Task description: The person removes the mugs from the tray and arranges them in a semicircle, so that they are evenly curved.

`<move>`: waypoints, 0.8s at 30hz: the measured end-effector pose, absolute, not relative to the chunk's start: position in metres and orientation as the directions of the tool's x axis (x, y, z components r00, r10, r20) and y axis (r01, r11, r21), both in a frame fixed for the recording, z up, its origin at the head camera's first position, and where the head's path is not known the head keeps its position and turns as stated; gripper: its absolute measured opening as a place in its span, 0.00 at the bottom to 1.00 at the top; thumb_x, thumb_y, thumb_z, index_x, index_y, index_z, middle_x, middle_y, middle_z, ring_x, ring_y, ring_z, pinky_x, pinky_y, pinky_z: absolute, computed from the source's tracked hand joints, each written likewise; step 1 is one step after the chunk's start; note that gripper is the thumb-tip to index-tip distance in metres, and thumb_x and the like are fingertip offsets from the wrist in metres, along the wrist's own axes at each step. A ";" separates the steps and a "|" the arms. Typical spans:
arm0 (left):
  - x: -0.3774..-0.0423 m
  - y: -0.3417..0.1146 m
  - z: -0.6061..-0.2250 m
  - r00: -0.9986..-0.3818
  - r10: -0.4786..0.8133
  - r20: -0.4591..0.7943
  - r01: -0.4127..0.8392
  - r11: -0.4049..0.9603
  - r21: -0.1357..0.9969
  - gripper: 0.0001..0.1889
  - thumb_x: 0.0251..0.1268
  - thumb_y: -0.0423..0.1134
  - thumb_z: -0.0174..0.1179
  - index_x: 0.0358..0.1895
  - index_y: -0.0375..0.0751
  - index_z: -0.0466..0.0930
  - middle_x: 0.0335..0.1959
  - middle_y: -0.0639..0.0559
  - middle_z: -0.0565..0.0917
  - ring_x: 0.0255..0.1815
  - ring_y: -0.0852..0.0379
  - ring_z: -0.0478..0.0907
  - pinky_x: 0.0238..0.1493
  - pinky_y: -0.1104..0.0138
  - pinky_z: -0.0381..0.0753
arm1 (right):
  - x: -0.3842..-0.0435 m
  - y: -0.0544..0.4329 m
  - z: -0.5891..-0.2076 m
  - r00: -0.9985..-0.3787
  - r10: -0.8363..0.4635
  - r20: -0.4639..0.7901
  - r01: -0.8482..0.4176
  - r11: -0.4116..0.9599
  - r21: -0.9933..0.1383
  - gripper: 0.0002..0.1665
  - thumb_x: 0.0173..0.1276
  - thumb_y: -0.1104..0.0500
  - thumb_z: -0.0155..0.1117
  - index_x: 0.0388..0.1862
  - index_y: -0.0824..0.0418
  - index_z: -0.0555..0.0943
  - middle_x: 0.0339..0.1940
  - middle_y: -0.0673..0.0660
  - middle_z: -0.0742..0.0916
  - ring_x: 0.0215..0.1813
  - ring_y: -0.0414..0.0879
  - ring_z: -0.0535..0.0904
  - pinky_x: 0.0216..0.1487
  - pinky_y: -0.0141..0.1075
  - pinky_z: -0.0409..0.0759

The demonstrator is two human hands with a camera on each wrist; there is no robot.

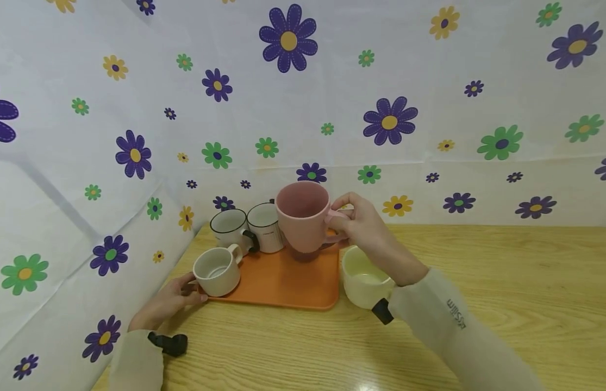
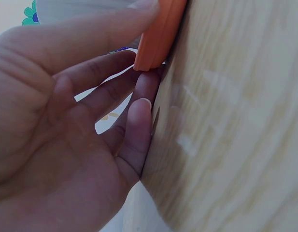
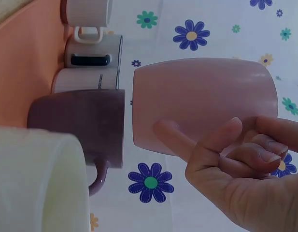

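My right hand (image 1: 363, 231) grips the handle of a pink mug (image 1: 303, 231), holding it upright above the orange tray (image 1: 283, 290). In the right wrist view, the pink mug's underside faces a dark purple mug (image 3: 78, 116) on the tray, with a gap between them. My left hand (image 1: 168, 298) pinches the tray's front left corner; in the left wrist view its thumb lies on the tray's rim (image 2: 161, 36) and fingertips reach beneath. Close to this hand, a small cream cup (image 1: 219, 279) sits on that corner.
Two white mugs with black rims, a left one (image 1: 226, 231) and a right one (image 1: 266, 231), stand at the tray's back. A pale yellow mug (image 1: 356, 285) is on the wooden table (image 1: 263, 347) beside the tray's right edge. A flowered cloth (image 1: 332, 98) hangs behind.
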State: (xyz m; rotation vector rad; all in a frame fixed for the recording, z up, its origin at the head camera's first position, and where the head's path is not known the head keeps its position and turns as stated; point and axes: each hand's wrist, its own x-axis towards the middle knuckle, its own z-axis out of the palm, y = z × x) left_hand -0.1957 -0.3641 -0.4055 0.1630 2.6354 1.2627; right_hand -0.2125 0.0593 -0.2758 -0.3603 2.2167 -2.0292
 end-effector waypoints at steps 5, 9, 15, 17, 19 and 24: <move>-0.196 -0.365 -0.404 -0.970 0.188 -0.151 0.000 0.627 0.779 0.40 0.68 0.33 0.64 0.76 0.20 0.52 0.66 0.23 0.71 0.68 0.26 0.67 0.65 0.32 0.62 | -0.214 0.068 -0.275 -0.966 -0.249 0.069 -0.096 0.096 -0.991 0.10 0.76 0.68 0.59 0.49 0.67 0.68 0.33 0.59 0.89 0.37 0.53 0.90 0.32 0.34 0.80; -0.195 -0.364 -0.404 -0.971 0.194 -0.143 0.010 0.626 0.780 0.40 0.68 0.33 0.64 0.75 0.20 0.53 0.66 0.23 0.71 0.67 0.26 0.68 0.64 0.33 0.63 | -0.215 0.076 -0.276 -0.966 -0.249 0.067 -0.100 0.123 -0.987 0.11 0.77 0.66 0.58 0.51 0.67 0.68 0.34 0.58 0.89 0.35 0.50 0.88 0.33 0.35 0.81; -0.196 -0.364 -0.404 -0.970 0.198 -0.140 0.014 0.622 0.783 0.40 0.66 0.33 0.66 0.74 0.19 0.55 0.66 0.23 0.72 0.67 0.26 0.68 0.64 0.33 0.63 | -0.215 0.087 -0.274 -0.969 -0.238 0.071 -0.105 0.135 -0.985 0.11 0.78 0.65 0.57 0.52 0.67 0.67 0.29 0.55 0.85 0.31 0.47 0.83 0.34 0.35 0.81; -0.196 -0.364 -0.404 -0.970 0.192 -0.151 0.001 0.620 0.784 0.40 0.66 0.34 0.66 0.75 0.20 0.54 0.67 0.23 0.70 0.68 0.26 0.66 0.65 0.32 0.61 | -0.215 0.090 -0.274 -0.968 -0.238 0.077 -0.109 0.123 -0.987 0.11 0.77 0.66 0.57 0.51 0.67 0.67 0.29 0.54 0.86 0.31 0.46 0.83 0.34 0.35 0.81; -0.196 -0.364 -0.404 -0.970 0.186 -0.155 -0.007 0.618 0.786 0.40 0.66 0.34 0.66 0.75 0.20 0.55 0.67 0.24 0.71 0.68 0.26 0.66 0.66 0.33 0.61 | -0.216 0.093 -0.275 -0.969 -0.234 0.080 -0.111 0.123 -0.986 0.11 0.77 0.66 0.58 0.50 0.67 0.67 0.29 0.54 0.85 0.29 0.45 0.81 0.33 0.35 0.81; -0.195 -0.364 -0.404 -0.972 0.183 -0.149 -0.002 0.624 0.781 0.40 0.66 0.35 0.66 0.74 0.20 0.56 0.66 0.24 0.72 0.67 0.27 0.68 0.64 0.33 0.64 | -0.216 0.100 -0.277 -0.971 -0.222 0.087 -0.121 0.146 -0.982 0.11 0.76 0.66 0.58 0.50 0.67 0.67 0.31 0.54 0.87 0.29 0.45 0.82 0.33 0.35 0.81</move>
